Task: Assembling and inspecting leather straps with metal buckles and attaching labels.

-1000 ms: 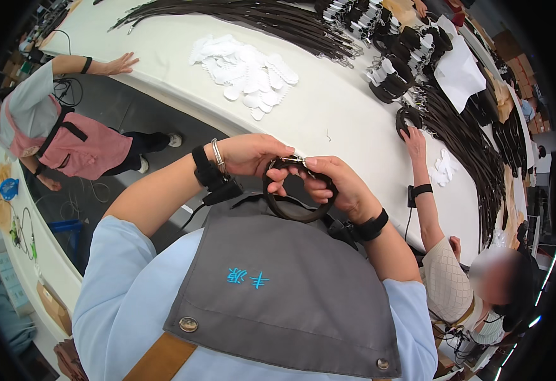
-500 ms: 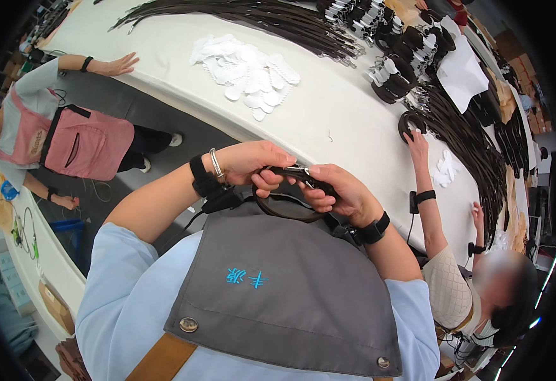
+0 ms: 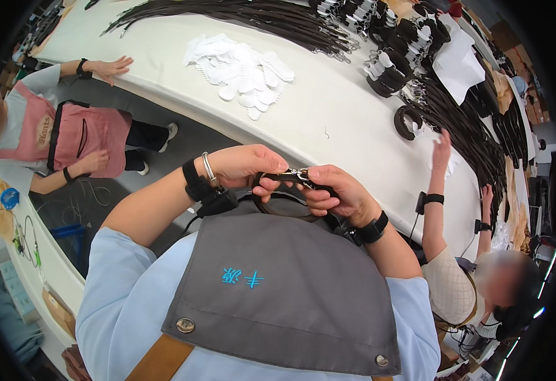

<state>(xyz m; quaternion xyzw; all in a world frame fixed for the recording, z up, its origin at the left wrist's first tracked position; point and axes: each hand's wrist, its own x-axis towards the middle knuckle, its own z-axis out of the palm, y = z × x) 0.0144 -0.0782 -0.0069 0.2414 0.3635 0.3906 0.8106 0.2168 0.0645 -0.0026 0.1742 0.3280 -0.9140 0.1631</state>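
In front of my chest, both hands hold a dark brown strap with metal clips (image 3: pixel 298 174). My left hand (image 3: pixel 243 166) pinches one end between thumb and fingers. Closed on the other end, beside the silvery clips, is my right hand (image 3: pixel 340 192). The clips meet in the small gap between my thumbs; whether they are hooked together I cannot tell. Below my hands the rest of the strap hangs in a loop, partly against the grey apron (image 3: pixel 284 254).
On the white table (image 3: pixel 183 105) ahead lie white scalloped tags (image 3: pixel 243 76), long dark straps (image 3: pixel 246 22) and coiled straps with tags (image 3: pixel 386 70). One coil (image 3: pixel 408 122) lies near a co-worker's hand (image 3: pixel 441 152) at right. A person in a pink apron (image 3: pixel 91 136) stands at left.
My hands stay close together, with the metal clips now showing more plainly between them. The co-worker at right has let go of a coil. The person at left has raised a forearm to the waist.
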